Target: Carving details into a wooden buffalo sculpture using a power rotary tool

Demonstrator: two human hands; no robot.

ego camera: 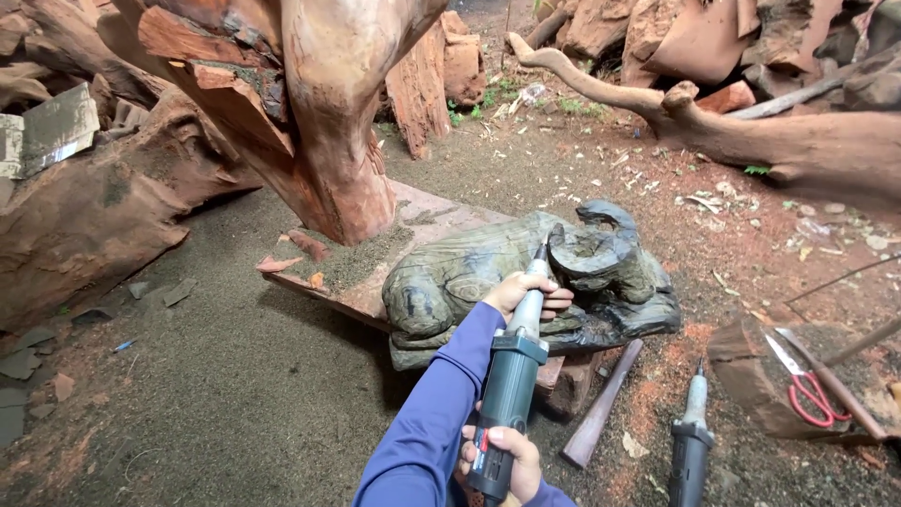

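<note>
A dark green-grey carved wooden animal figure (450,277) lies on a flat reddish slab (427,211) on the ground. Both my hands hold a long green and grey die grinder (511,376). My left hand (530,293), in a blue sleeve, is closed round the tool's slim silver neck and rests against the carving. My right hand (502,460) grips the rear of the body at the bottom edge of the view. The grinder's tip touches the carving near a curled, dark part (601,249).
A second grinder (692,441) lies on the ground to the right, next to a wooden handle (601,408). Red-handled scissors (807,390) rest on a wood block (751,376). Big reddish root trunks (328,122) stand behind and left. Sawdust covers the soil.
</note>
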